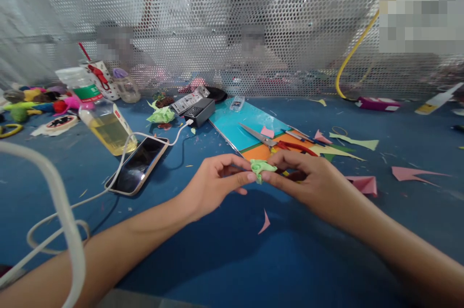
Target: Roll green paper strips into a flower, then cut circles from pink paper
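Observation:
Between my two hands is a small piece of light green paper (260,168), folded or crumpled into a flower-like shape. My left hand (221,180) pinches its left side with thumb and fingers. On the other side, my right hand (302,172) grips it between thumb and forefinger. Just beyond the hands lie scissors (266,139) with red handles, resting on blue and orange paper sheets (250,124). A thin pink paper scrap (265,222) lies on the table below the hands.
Left of me, a white cable (123,163) crosses a phone (139,165) beside a bottle of yellow liquid (105,124). A black power block (199,112) and a crumpled green paper (161,113) are behind. Pink scraps (413,173) lie right. A perforated metal screen (224,18) closes the back.

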Tool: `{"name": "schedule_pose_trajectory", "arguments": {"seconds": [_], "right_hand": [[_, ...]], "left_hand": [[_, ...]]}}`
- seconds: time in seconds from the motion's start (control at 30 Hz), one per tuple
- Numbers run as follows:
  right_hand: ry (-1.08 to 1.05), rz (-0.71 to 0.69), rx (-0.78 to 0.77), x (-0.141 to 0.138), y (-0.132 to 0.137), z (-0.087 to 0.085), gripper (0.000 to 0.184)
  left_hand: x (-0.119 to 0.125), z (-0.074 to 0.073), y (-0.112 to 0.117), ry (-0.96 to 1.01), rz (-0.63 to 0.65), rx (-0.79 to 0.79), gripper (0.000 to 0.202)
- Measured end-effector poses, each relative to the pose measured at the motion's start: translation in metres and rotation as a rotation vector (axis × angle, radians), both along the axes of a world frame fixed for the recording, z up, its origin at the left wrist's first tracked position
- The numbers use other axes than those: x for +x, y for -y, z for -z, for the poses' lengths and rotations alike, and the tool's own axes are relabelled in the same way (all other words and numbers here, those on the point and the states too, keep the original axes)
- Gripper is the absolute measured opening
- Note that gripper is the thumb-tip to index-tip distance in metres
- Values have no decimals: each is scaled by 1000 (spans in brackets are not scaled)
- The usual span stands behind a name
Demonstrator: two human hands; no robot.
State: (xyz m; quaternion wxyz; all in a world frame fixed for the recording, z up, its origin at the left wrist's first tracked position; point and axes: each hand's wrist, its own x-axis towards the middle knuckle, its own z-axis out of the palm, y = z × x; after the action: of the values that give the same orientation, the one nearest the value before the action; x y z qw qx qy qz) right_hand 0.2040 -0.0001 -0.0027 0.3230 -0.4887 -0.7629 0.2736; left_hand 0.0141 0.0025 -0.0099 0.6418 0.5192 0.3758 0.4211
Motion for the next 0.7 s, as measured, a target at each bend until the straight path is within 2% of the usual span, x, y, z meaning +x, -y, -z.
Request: {"name": "schedule_pose_trajectory", "arguments": {"seconds": [0.07,0.17,0.27,0.33,0.43,0.7], "right_hand": [[34,27,91,0,0,1,26],[47,0,321,1,-1,2,18],[69,-172,571,3,-2,2,21],[99,-289,648,4,-2,2,24],[109,-341,622,4,-3,1,26],[51,-304,499,2,-2,-5,12]], "left_hand": [[0,0,0,-3,-3,7,26],[0,0,-1,-4,-11,5,26],[-1,-1,-2,-2,-13,-10,29],[-1,-1,-2,8,-8,-17,32],[-2,-1,-2,17,2,-45,36],[0,-4,-2,6,-10,-57,32]]}}
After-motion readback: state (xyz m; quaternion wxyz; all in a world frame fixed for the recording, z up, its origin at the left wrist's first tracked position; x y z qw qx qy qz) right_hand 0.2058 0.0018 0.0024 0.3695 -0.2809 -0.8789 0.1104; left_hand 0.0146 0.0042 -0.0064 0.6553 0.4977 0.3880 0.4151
